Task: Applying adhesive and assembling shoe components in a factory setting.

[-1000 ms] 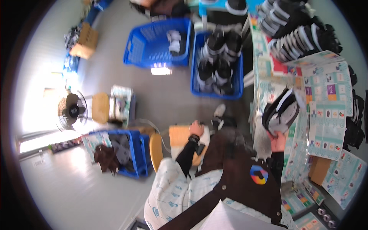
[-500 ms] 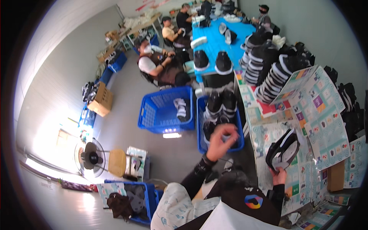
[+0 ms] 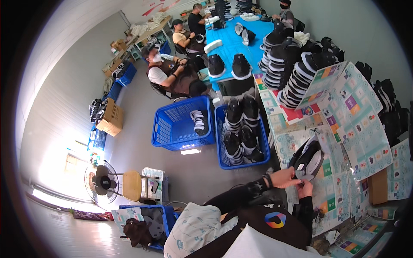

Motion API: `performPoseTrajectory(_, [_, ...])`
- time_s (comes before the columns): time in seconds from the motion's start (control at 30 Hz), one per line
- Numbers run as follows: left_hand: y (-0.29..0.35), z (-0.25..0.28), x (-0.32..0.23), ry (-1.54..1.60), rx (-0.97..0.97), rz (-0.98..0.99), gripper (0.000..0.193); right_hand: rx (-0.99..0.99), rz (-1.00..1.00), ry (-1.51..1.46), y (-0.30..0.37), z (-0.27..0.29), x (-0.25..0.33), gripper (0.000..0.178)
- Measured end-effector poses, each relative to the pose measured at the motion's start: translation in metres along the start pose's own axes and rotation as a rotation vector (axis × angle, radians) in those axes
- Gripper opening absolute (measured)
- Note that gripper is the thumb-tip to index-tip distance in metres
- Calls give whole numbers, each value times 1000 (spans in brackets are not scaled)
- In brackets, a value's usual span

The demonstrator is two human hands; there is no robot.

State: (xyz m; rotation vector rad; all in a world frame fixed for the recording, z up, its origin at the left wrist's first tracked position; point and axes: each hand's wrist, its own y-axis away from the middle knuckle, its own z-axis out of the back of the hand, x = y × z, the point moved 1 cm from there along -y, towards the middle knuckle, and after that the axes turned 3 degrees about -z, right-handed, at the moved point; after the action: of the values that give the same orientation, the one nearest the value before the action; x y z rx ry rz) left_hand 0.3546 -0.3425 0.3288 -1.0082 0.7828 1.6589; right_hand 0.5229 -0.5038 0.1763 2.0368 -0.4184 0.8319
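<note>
A black shoe upper with a pale grey inside lies tilted over the printed sheets on the worktable at my right. Its near end is between my two hands. My left hand reaches across from the left, fingers closed on the grey edge of the upper. Just beside it, my right hand pinches the same end from below, its fingertips close to the left ones. Exactly what the fingertips press together is too small to make out.
Stacked black-and-white shoe uppers stand behind on the worktable. A blue basket of shoes sits on the floor beside it, next to another blue basket. Several co-workers sit along the blue-topped table. A fan stands left.
My left hand has swung right and down from above the shoe basket to the upper, and now grips its near end. The upper and right hand have shifted slightly left.
</note>
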Motion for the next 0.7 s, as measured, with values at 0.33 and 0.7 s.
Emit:
performPoseTrajectory(0.33, [-105,-49,33,-387,-316,168,37,-67,-88,-222,-30,12,-33,20])
performPoseTrajectory(0.7, [-108,-40,72,-300,-230,157,18,166,-398,687,37,-5,32,59])
